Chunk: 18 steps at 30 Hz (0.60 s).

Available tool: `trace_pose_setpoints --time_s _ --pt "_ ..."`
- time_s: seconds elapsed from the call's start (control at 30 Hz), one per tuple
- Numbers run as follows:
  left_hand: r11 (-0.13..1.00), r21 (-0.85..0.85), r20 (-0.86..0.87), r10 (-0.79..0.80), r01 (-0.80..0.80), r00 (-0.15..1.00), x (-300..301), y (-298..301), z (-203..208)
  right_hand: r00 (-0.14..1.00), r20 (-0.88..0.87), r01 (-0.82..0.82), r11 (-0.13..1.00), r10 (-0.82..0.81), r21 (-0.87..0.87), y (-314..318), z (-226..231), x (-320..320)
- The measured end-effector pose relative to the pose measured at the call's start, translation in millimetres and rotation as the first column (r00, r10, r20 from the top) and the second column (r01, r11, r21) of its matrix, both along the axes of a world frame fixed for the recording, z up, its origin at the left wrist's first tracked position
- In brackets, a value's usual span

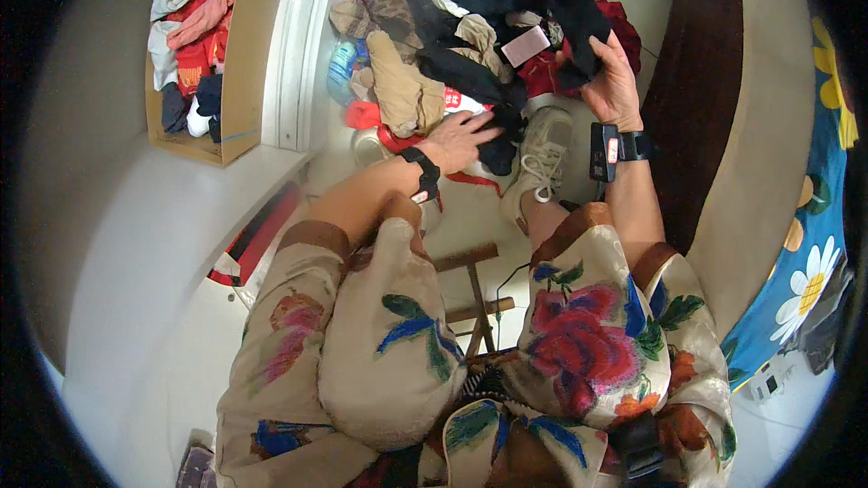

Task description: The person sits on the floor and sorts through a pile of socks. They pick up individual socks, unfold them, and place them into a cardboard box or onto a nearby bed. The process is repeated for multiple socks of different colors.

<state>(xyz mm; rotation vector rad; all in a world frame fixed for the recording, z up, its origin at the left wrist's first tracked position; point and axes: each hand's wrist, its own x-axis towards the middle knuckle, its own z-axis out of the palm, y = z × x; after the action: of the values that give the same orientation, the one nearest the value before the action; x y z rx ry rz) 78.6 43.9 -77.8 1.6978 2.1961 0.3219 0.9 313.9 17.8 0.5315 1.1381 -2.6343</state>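
Just past the knees, the left hand (461, 140) lies flat, fingers spread, pinning a dark sock (499, 152) beside a beige laced sneaker (541, 158). Farther out, the right hand (613, 81) pinches a black fabric garment (570, 14), lifting it from the heaped mixed-colour clothing pile (407, 81).

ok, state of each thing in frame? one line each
left hand: open, flat on the clothes pile
right hand: gripping a black garment
clothes pile: loose, unsorted heap
cardboard box: open, part filled with socks
sneaker: laced, on a foot
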Motion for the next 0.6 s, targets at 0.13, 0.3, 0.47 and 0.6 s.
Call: trace_pose_setpoints --time_s 0.13,0.3,0.47,0.6 --pt "0.953 0.068 0.211 0.276 -0.295 0.938 -1 -8 2 0.999 -0.034 0.014 1.000 -0.013 0.023 5 -4 -3" --pt "0.366 -0.254 0.949 0.275 -0.895 -0.156 -37 -39 58 0.997 -0.071 0.022 0.993 -0.030 -0.116 -1 2 -4" --pt "0.075 -0.202 0.919 -0.330 -0.976 -0.216 -67 -52 98 0.996 -0.041 -0.078 0.997 0.078 -0.002 -23 24 -6" --pt "-0.031 -0.294 0.904 -0.334 -0.955 -0.267 -83 -47 99 0.996 -0.013 -0.093 0.996 0.092 -0.012 -46 31 -6"
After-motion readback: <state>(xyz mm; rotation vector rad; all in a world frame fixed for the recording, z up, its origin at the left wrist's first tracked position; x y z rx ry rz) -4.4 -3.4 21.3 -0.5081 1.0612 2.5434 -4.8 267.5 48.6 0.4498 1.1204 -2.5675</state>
